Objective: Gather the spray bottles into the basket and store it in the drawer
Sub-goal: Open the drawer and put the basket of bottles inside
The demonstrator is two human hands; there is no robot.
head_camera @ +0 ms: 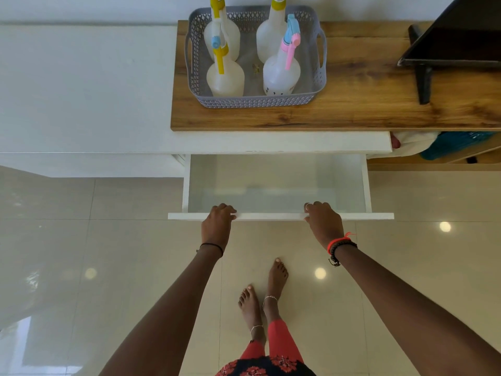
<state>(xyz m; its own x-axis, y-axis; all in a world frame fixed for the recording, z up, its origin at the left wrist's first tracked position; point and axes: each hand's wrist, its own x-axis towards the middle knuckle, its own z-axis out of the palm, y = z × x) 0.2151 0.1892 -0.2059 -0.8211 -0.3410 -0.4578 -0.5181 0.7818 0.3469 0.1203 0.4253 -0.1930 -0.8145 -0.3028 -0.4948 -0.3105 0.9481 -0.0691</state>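
A grey perforated basket (320,77) stands on the wooden cabinet top (352,104). Several translucent spray bottles stand upright inside it: one with a pink and blue trigger (282,74) at the front right, one with a yellow and blue trigger (225,77) at the front left, and two with yellow tops behind them. Below, the white drawer (271,185) is pulled out with nothing inside. My left hand (218,225) and my right hand (322,225) both grip the top edge of the drawer front (271,216).
A black TV (455,33) on a stand occupies the right of the cabinet top. A teal basket (455,147) sits on an open shelf below it. My bare feet (263,294) stand on glossy beige tiles just in front of the drawer.
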